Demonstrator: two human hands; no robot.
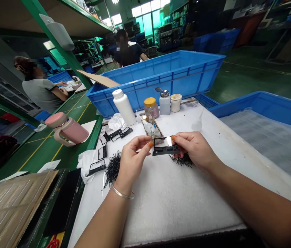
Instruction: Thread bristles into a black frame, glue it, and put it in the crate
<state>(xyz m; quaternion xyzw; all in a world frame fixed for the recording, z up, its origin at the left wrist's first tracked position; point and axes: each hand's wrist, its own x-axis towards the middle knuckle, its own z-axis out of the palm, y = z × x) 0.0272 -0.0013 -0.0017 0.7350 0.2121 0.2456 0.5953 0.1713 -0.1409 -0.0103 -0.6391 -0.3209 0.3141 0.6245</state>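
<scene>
Between my two hands is a small black plastic frame point(166, 150) with a clear, shiny window, raised above the white work surface. My left hand point(135, 156) pinches its left end between thumb and fingers. At the other end, my right hand point(193, 146) grips the right edge, thumb on top. Below my right hand lies a heap of thin black strips point(183, 161), partly covered by it. A second heap of black strips point(113, 167) sits left of my left wrist. Several similar black frames point(97, 166) lie farther left, some on a white cloth point(84, 162).
Behind my hands stand a small tray point(158, 130), a white bottle point(124, 107), a yellow-lidded jar point(151, 107), a pump dispenser point(165, 104) and a white tub point(175, 103). Blue crates point(160, 81) rise beyond and at right. A pink flask point(70, 130) stands left. Two people sit farther off.
</scene>
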